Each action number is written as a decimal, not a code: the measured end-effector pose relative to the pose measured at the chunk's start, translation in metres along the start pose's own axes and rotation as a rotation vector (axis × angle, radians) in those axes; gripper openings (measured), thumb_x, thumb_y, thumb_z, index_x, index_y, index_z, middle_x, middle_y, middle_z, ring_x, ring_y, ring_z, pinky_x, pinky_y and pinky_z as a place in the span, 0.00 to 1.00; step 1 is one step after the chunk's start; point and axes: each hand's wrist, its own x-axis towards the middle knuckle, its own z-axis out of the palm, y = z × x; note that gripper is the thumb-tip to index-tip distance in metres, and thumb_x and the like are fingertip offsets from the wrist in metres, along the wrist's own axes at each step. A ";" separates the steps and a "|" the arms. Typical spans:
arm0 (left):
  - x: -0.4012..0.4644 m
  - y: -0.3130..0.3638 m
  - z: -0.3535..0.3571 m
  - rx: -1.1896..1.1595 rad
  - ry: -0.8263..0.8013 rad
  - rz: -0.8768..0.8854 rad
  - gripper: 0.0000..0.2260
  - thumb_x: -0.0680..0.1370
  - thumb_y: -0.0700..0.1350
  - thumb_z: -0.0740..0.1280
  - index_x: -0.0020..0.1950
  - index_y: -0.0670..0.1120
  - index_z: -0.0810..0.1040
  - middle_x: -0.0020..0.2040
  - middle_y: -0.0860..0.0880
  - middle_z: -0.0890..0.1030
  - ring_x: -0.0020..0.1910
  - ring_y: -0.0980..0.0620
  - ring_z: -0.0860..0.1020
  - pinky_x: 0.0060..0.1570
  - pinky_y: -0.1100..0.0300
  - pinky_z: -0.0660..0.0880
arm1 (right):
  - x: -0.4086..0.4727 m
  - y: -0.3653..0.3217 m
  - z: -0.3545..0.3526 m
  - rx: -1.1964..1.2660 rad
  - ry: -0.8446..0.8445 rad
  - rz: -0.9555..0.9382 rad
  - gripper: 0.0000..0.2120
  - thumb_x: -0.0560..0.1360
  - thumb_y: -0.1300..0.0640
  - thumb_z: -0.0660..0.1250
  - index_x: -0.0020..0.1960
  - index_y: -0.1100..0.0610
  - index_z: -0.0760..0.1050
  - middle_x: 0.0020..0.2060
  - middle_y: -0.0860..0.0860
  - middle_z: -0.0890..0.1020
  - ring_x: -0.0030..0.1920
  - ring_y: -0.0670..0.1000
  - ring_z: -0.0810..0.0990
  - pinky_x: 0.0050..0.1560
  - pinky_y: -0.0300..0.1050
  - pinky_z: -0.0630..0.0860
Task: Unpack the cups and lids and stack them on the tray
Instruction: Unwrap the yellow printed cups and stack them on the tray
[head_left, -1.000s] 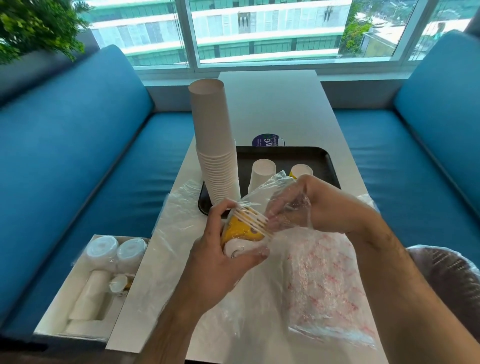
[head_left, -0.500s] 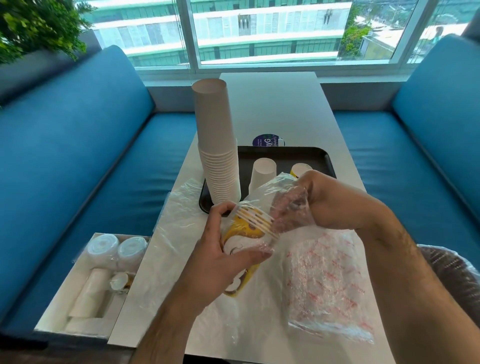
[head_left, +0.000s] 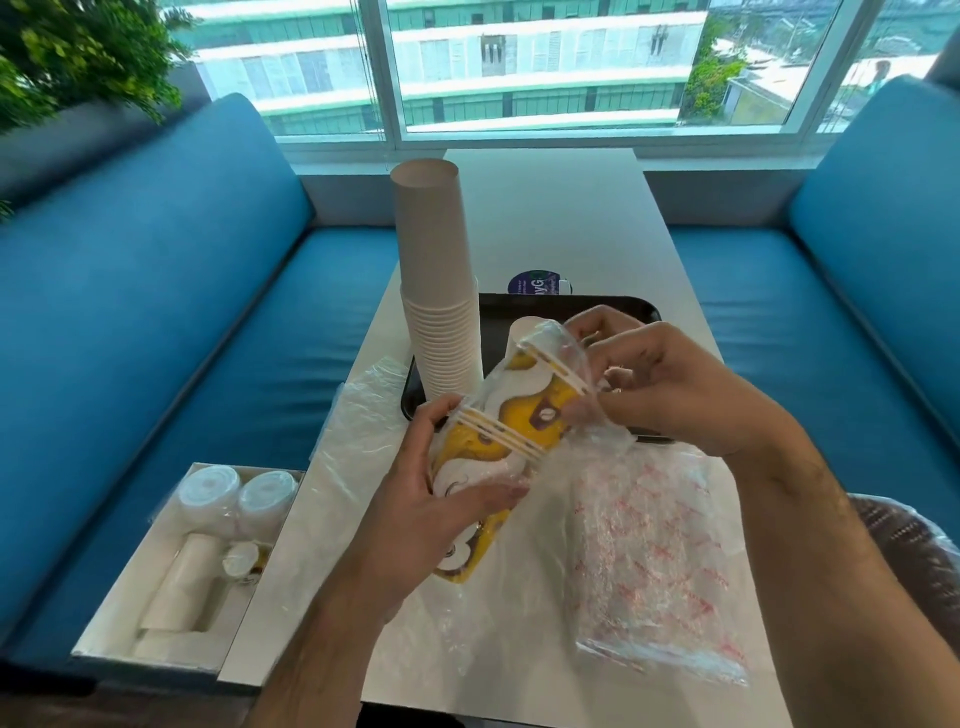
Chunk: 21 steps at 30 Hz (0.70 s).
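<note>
left hand (head_left: 447, 499) grips cup sleeve (head_left: 511, 441), tilted up-right toward right hand (head_left: 670, 384)

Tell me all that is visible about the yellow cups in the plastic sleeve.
The yellow cups are a nested stack, printed yellow, white and brown, lying tilted above the table inside a thin clear plastic sleeve. The left hand grips the lower part; the right hand pinches the sleeve at the upper end, near the tray.

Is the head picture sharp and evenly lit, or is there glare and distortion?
Head view: bright daylight through the window; the white table looks washed out; wide-angle bending curves the blue sofas at the edges; the clear plastic wrap shows glints; both hands look fairly sharp.
</note>
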 end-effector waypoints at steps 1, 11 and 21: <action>0.000 -0.001 -0.002 -0.014 0.017 0.006 0.41 0.54 0.66 0.80 0.64 0.75 0.66 0.63 0.57 0.78 0.62 0.48 0.80 0.61 0.44 0.79 | 0.000 0.002 0.000 0.020 0.037 0.000 0.10 0.66 0.54 0.81 0.42 0.60 0.86 0.59 0.49 0.79 0.58 0.53 0.78 0.51 0.54 0.77; 0.004 0.001 -0.006 -0.131 0.211 0.035 0.35 0.53 0.65 0.75 0.57 0.77 0.66 0.65 0.56 0.76 0.62 0.48 0.78 0.62 0.42 0.77 | -0.005 0.048 0.013 0.358 0.152 0.216 0.41 0.52 0.49 0.88 0.57 0.51 0.69 0.56 0.54 0.81 0.56 0.58 0.83 0.54 0.52 0.83; 0.011 -0.016 -0.013 -0.169 0.184 0.067 0.38 0.55 0.56 0.78 0.61 0.74 0.66 0.56 0.61 0.80 0.54 0.57 0.81 0.47 0.61 0.80 | 0.008 0.065 -0.004 -0.002 0.611 0.177 0.34 0.69 0.60 0.79 0.66 0.41 0.66 0.59 0.43 0.78 0.58 0.45 0.79 0.54 0.42 0.77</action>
